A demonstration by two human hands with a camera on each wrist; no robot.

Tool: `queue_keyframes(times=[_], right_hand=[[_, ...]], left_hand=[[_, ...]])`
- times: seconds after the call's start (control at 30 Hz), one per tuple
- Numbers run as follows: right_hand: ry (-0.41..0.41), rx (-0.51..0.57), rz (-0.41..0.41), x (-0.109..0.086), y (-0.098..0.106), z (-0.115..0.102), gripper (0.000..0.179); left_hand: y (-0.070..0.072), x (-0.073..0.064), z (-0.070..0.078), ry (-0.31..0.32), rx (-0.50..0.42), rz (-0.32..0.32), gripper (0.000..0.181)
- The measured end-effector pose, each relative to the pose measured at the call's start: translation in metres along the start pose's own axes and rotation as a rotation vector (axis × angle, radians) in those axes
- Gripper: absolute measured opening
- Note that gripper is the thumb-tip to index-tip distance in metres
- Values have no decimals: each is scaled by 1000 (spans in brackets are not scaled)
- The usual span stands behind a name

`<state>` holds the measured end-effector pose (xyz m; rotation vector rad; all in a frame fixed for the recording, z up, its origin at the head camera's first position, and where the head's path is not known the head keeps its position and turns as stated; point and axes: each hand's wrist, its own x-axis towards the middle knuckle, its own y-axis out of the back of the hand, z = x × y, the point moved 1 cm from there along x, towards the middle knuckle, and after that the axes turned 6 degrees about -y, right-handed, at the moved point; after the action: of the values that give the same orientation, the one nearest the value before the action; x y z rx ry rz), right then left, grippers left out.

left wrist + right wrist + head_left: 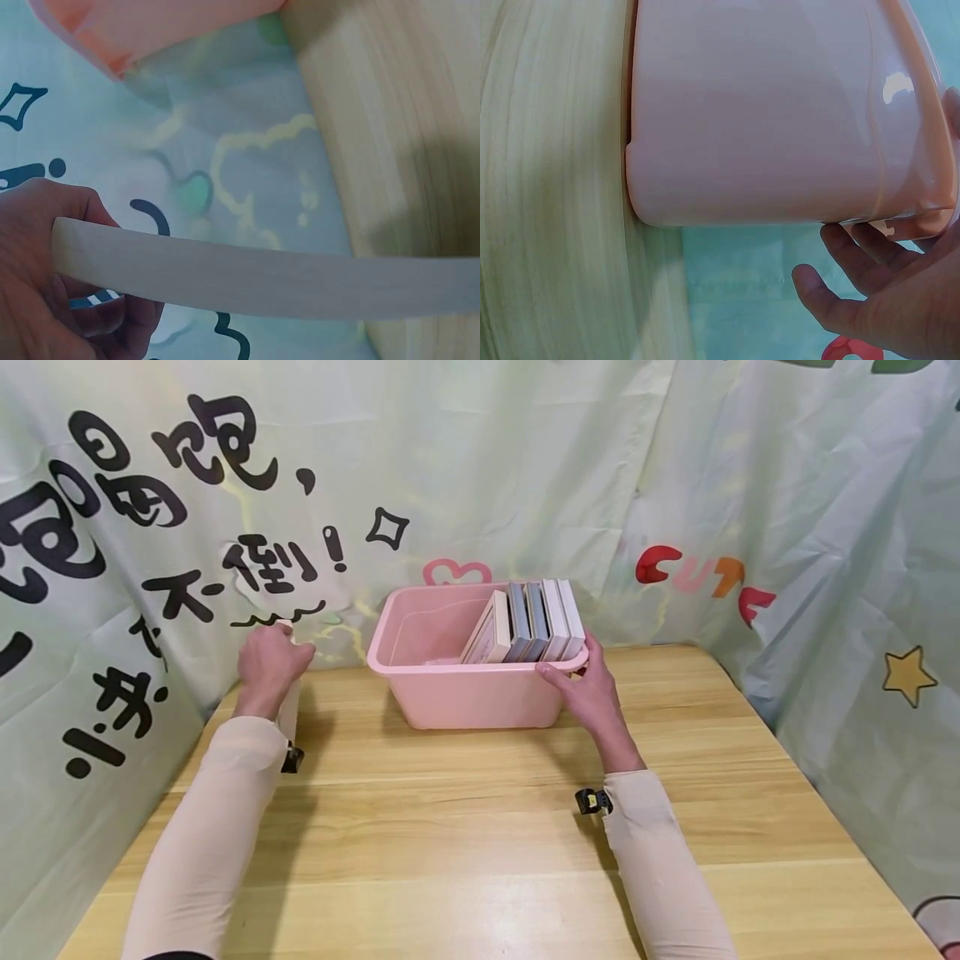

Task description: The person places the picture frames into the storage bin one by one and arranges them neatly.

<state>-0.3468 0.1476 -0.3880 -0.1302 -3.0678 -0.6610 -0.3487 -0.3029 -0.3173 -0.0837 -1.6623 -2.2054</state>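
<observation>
At the left of the head view, my left hand [272, 660] grips the top of a pale, thin book [262, 281] standing on edge. The left wrist view shows only its long narrow side; its covers are hidden. My right hand [588, 689] holds the right front corner of a pink plastic bin [480, 703], thumb over the front rim and fingers along the side. Inside the bin, several books [536, 622] stand at the right end, some with white edges and some blue-grey. The leftmost white-edged one leans over.
The bin stands at the back of a wooden table [450, 827], close to a printed cloth backdrop [510, 468]. Cloth also hangs along the left and right sides. A small black wrist camera [592, 802] sits at my right cuff.
</observation>
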Motion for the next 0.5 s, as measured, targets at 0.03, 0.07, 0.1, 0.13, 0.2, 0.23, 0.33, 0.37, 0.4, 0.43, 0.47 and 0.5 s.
queue_keyframes(times=[0.03,0.07,0.1,0.13,0.2,0.23,0.33,0.37,0.4,0.43,0.47,0.5], right_hand=[[0,-2,-1,0,0,0,105],[0,-2,-2,0,0,0,106],[0,-2,-2,0,0,0,105],[-1,1,-4,0,1,1,106],[-1,5,-7,0,1,1,106],[-1,7,-7,0,1,1,106],[-2,15,-11,-1,1,1,107],[-1,15,-13,0,1,1,107],[-1,14,-13,0,1,1,107],[-2,13,-14,0,1,0,108],[-2,11,-14,0,1,0,108],[-3,9,-14,0,1,-1,108]], left_hand=[[1,0,0,6,0,-3,56],[3,0,-1,9,-1,-7,56],[4,1,-1,11,-2,-11,56],[5,1,-2,14,-4,-12,56],[8,1,-4,21,-4,-23,57],[9,1,-5,25,-4,-27,58],[14,0,-9,41,7,-31,60],[16,0,-11,42,16,-36,60],[17,0,-12,46,25,-40,57],[19,0,-14,51,29,-47,54],[20,-1,-15,56,37,-57,48],[22,-1,-17,57,43,-69,42]])
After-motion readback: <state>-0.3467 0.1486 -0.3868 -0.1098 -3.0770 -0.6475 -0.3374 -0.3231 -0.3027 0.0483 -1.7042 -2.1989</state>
